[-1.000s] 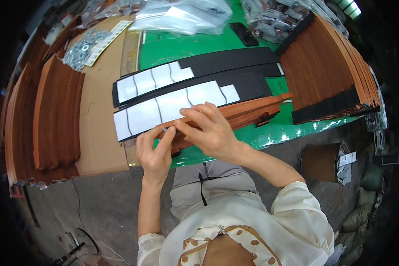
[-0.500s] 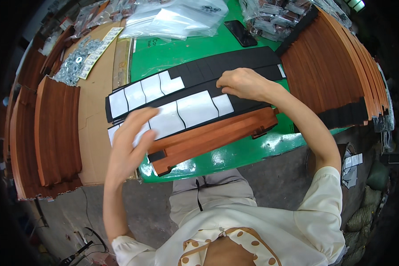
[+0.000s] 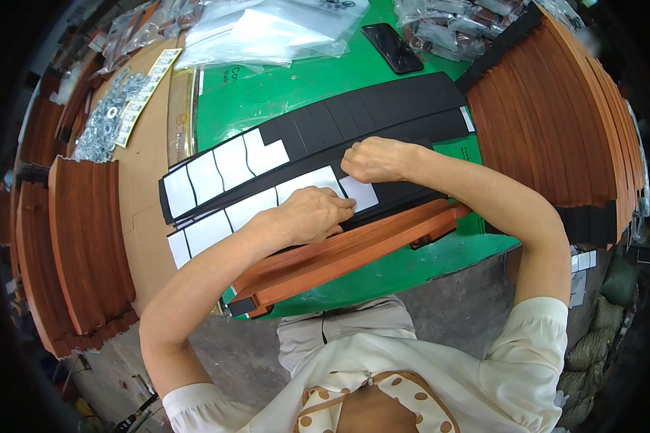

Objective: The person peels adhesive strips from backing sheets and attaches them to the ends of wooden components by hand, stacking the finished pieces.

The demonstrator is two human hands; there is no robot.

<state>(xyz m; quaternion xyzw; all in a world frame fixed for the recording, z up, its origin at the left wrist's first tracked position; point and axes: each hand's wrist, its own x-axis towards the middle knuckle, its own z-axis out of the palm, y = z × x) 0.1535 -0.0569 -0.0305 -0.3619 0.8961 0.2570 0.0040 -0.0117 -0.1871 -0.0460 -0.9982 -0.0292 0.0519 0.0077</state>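
Note:
Black strips [image 3: 318, 126] lie across the table, and white paper-like pieces [image 3: 217, 173] cover their left part. My left hand [image 3: 310, 214] rests low over the nearer strip, fingers bent together by the lower edge of the white pieces; what is under the fingertips is hidden. Close by to the right, my right hand [image 3: 372, 160] is closed in a pinch above the last white piece [image 3: 360, 193]. Anything between its fingers is too small to make out. Along the near side lies a reddish-brown wooden piece [image 3: 354, 252] with a black end, just below my left hand.
Stacked brown slats [image 3: 87, 245] stand at the left, more slats [image 3: 542, 123] at the right. Metal hardware [image 3: 105, 119] lies on cardboard [image 3: 148, 173]. Clear plastic bags [image 3: 282, 29], a black phone [image 3: 391, 49] and wrapped parts [image 3: 458, 25] sit at the back of the green table [image 3: 238, 94].
My left hand has moved right along the near strip, its fingers now bent together. My right hand has come slightly left and nearer, still closed. The wooden piece's left end sits lower in view.

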